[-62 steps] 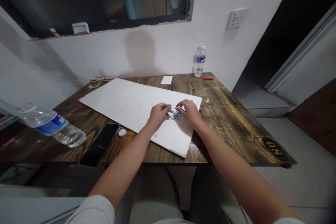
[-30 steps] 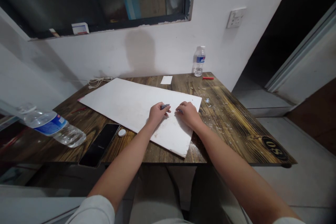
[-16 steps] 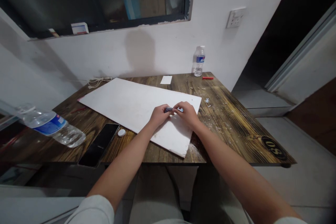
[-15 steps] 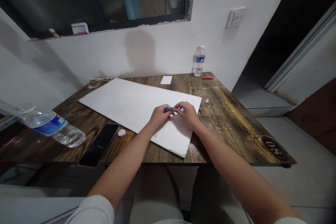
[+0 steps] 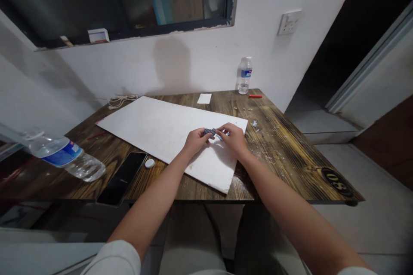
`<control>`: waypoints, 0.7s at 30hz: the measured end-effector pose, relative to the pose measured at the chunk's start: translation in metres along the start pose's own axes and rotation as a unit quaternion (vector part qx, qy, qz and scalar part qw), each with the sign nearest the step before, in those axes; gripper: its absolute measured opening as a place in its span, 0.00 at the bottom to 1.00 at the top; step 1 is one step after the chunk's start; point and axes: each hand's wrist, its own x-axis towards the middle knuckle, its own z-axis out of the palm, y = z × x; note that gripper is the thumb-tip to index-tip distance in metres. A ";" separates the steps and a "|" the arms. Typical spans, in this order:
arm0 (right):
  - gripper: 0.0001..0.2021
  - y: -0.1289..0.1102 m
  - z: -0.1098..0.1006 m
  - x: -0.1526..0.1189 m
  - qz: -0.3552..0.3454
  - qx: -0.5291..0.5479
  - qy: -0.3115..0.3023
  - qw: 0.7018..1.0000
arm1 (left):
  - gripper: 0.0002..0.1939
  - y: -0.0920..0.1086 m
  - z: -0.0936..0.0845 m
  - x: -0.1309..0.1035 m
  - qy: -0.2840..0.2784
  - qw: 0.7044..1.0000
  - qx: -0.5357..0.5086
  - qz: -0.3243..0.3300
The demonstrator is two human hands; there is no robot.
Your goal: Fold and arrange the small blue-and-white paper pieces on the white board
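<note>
Above the right part of a white board (image 5: 155, 124), my left hand (image 5: 195, 141) is closed on a small dark grey-blue object (image 5: 209, 131). Its kind is too small to tell. My right hand (image 5: 232, 138) is pinched at the object's right side, and a bit of light blue shows beneath its fingers. Whether that blue bit belongs to the dark object I cannot tell. The fingertips of both hands nearly meet.
A phone (image 5: 122, 178), a white cap (image 5: 149, 163) and a large water bottle (image 5: 69, 154) are on the left. At the back are a paper piece (image 5: 204, 98), a small bottle (image 5: 245, 75) and a red stick (image 5: 255, 96). Small scraps dot the wooden table (image 5: 290, 167).
My right fingers have shifted slightly right, away from my left hand. More of the dark object shows between the hands.
</note>
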 end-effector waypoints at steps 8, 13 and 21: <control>0.08 0.001 0.000 -0.001 -0.023 0.028 0.017 0.999 | 0.13 0.004 0.000 0.000 0.022 1.000 -0.003 -0.019; 0.09 0.000 0.000 -0.001 -0.029 0.036 0.020 0.999 | 0.13 0.009 0.000 0.000 0.043 0.998 0.005 -0.035; 0.06 0.013 0.006 0.003 0.074 0.095 0.011 0.993 | 0.19 0.004 -0.002 0.001 0.117 0.990 -0.043 -0.068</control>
